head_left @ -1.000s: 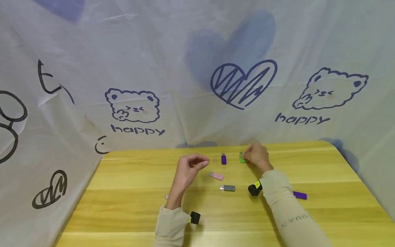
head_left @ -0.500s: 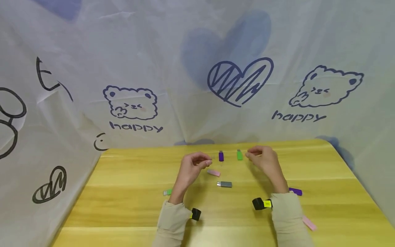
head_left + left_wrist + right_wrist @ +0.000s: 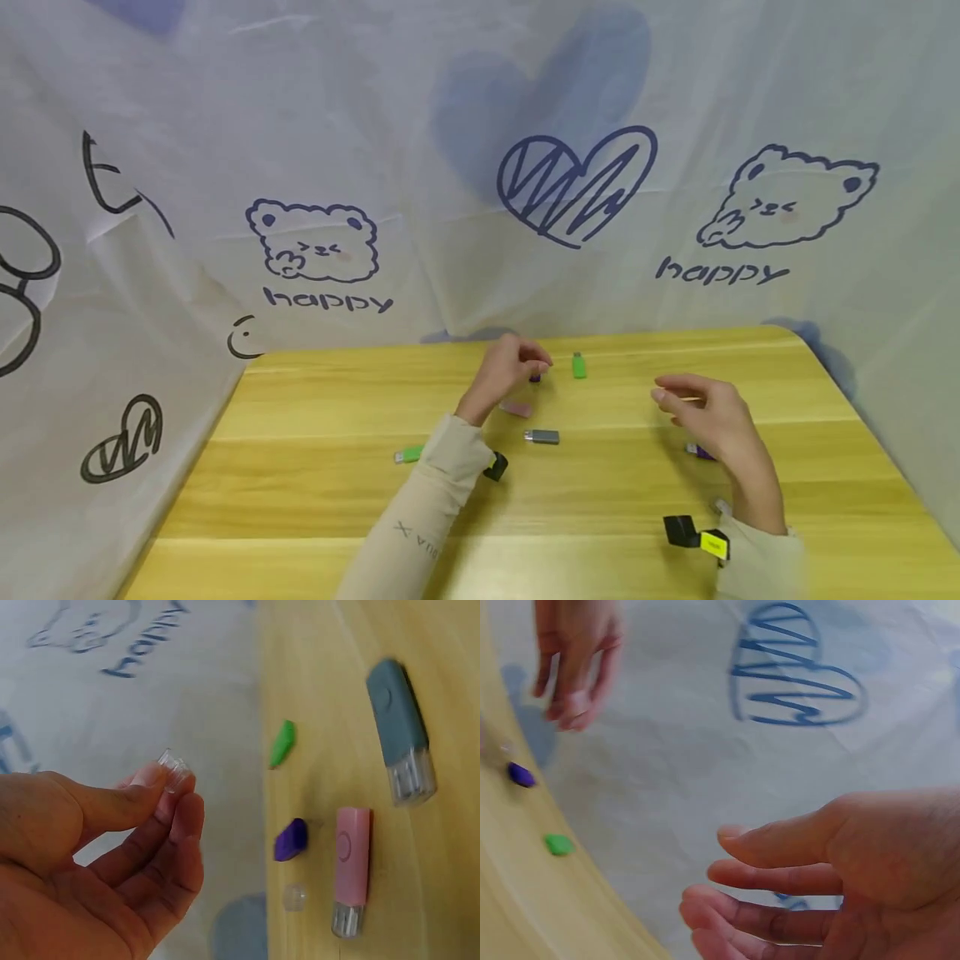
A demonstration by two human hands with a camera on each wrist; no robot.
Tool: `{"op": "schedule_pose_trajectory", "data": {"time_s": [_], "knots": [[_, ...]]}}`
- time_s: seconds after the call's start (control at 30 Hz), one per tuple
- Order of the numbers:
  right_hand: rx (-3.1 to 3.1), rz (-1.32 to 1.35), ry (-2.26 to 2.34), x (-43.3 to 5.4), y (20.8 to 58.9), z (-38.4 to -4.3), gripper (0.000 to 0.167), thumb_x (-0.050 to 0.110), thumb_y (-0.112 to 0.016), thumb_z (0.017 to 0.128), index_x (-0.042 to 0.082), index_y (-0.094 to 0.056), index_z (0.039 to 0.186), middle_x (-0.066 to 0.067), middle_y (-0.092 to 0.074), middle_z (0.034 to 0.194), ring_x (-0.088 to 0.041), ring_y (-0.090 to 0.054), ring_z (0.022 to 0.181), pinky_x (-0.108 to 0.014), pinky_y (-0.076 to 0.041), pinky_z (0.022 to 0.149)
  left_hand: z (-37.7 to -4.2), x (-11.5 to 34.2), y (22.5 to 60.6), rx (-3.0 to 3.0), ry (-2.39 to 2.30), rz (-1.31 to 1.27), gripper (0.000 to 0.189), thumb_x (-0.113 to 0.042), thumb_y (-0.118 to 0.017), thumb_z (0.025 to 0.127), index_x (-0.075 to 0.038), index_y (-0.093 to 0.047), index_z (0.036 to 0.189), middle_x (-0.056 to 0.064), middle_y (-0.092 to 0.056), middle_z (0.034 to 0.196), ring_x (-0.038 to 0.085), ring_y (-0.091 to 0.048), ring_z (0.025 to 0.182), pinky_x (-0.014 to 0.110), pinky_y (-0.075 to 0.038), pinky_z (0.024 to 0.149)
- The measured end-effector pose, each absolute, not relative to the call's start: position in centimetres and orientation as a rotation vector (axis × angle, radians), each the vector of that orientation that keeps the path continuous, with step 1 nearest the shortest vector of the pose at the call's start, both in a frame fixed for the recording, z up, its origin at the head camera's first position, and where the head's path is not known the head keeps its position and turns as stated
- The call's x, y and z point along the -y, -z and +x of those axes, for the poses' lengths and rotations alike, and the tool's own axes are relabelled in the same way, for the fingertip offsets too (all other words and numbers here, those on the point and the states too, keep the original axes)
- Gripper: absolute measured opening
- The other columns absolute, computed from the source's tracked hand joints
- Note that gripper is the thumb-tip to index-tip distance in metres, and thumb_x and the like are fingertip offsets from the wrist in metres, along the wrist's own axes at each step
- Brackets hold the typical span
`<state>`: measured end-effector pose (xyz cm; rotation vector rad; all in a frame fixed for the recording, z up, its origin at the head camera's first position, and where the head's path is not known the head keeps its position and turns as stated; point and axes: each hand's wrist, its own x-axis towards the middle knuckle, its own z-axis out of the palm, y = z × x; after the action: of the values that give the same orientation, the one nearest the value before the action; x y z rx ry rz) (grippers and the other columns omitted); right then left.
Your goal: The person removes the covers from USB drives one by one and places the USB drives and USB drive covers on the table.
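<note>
Toward the right edge of your yellow wood-grain table [image 3: 262,517], your right hand [image 3: 716,419] hangs with thumb and fingers parted, grasping nothing, near a flat purple plastic USB stick [image 3: 703,452]. Farther in lie a slim grey plastic USB stick [image 3: 544,437], then a pale pink plastic one [image 3: 353,859]. Near the far edge, your left hand [image 3: 504,375] pinches a small clear plastic cap [image 3: 175,772]. You seem to be handling caps; the next move probably calls for a light, steady pinch.
</note>
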<state>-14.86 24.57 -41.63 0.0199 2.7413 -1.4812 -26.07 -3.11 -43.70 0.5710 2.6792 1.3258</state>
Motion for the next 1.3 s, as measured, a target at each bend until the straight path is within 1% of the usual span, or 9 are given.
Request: {"op": "schedule_pose_trajectory", "data": {"time_s": [0.23,0.4,0.47,0.63,0.7,0.9,1.03,1.17,1.3], "knots": [[-2.714,0.117,1.454,-28.7,41.1,-13.5,0.056,0.037,-0.061,0.105,-0.008,-0.057,0.138,-0.029,-0.063,0.13,-0.031,-0.071,0.103,-0.027,-0.06,0.076,-29.2,-0.1,45.0,-2.75,-0.948,0.649,0.006,-0.009,-0.077,0.093,-0.004,-0.081,0.092,0.003,-0.075,0.086,0.01,-0.058,0.068,0.02,-0.049,0.062],[-2.691,0.181,1.473,-30.9,41.5,-12.8,0.059,0.037,-0.06,0.105,-0.01,-0.054,0.14,-0.033,-0.057,0.137,-0.003,-0.068,0.09,-0.025,-0.06,0.077,-30.9,-1.5,45.9,-2.819,-0.696,0.709,0.004,-0.012,-0.081,0.09,-0.011,-0.082,0.087,-0.003,-0.076,0.085,0.01,-0.056,0.07,0.021,-0.047,0.065],[-2.682,0.217,1.472,-31.5,41.7,-12.6,0.059,0.036,-0.059,0.106,-0.011,-0.053,0.141,-0.034,-0.055,0.139,0.0,-0.067,0.09,-0.026,-0.06,0.078,-31.4,-1.7,46.1,-2.834,-0.629,0.75,0.005,-0.013,-0.082,0.089,-0.013,-0.082,0.084,-0.004,-0.076,0.083,0.01,-0.056,0.07,0.022,-0.048,0.067],[-2.671,0.287,1.421,-32.3,42.0,-12.5,0.061,0.037,-0.058,0.106,-0.011,-0.051,0.143,-0.035,-0.051,0.142,-0.031,-0.069,0.106,-0.031,-0.061,0.08,-32.2,-1.8,46.5,-2.834,-0.549,0.824,0.007,-0.013,-0.084,0.087,-0.013,-0.081,0.08,-0.004,-0.075,0.08,0.013,-0.062,0.075,0.025,-0.053,0.074],[-2.663,0.296,1.417,-32.3,42.0,-12.6,0.061,0.036,-0.058,0.106,-0.012,-0.05,0.143,-0.035,-0.05,0.143,-0.037,-0.067,0.11,-0.031,-0.061,0.081,-32.3,-1.8,46.6,-2.832,-0.54,0.828,0.008,-0.012,-0.084,0.087,-0.012,-0.082,0.08,-0.004,-0.075,0.081,0.014,-0.062,0.077,0.025,-0.053,0.075],[-2.645,0.313,1.419,-32.3,42.1,-12.6,0.061,0.034,-0.058,0.106,-0.012,-0.048,0.144,-0.036,-0.047,0.145,-0.041,-0.063,0.115,-0.03,-0.06,0.081,-32.2,-1.8,46.9,-2.843,-0.561,0.795,0.01,-0.012,-0.081,0.09,-0.013,-0.08,0.08,-0.005,-0.072,0.08,0.014,-0.058,0.074,0.023,-0.048,0.066],[-2.656,0.313,1.412,-32.1,42.1,-12.6,0.059,0.033,-0.059,0.106,-0.012,-0.049,0.144,-0.035,-0.049,0.143,-0.041,-0.063,0.114,-0.03,-0.06,0.081,-31.9,-1.7,46.9,-2.839,-0.597,0.79,0.009,-0.012,-0.08,0.091,-0.013,-0.08,0.082,-0.004,-0.072,0.083,0.015,-0.057,0.075,0.022,-0.047,0.064],[-2.679,0.274,1.401,-32.1,42.4,-12.7,0.056,0.03,-0.061,0.105,-0.012,-0.051,0.141,-0.033,-0.057,0.135,-0.043,-0.064,0.113,-0.033,-0.061,0.081,-31.7,-1.3,46.6,-2.813,-0.672,0.784,0.004,-0.009,-0.078,0.092,-0.01,-0.081,0.09,0.0,-0.075,0.091,0.016,-0.062,0.082,0.024,-0.052,0.07],[-2.736,0.193,1.271,-32.3,42.9,-13.1,0.046,0.024,-0.063,0.104,-0.009,-0.058,0.136,-0.03,-0.063,0.126,-0.046,-0.062,0.113,-0.046,-0.059,0.085,-31.1,-0.4,45.7,-2.799,-0.841,0.772,0.009,-0.003,-0.072,0.095,-0.004,-0.079,0.101,0.007,-0.075,0.1,0.02,-0.067,0.092,0.028,-0.055,0.079]]}}
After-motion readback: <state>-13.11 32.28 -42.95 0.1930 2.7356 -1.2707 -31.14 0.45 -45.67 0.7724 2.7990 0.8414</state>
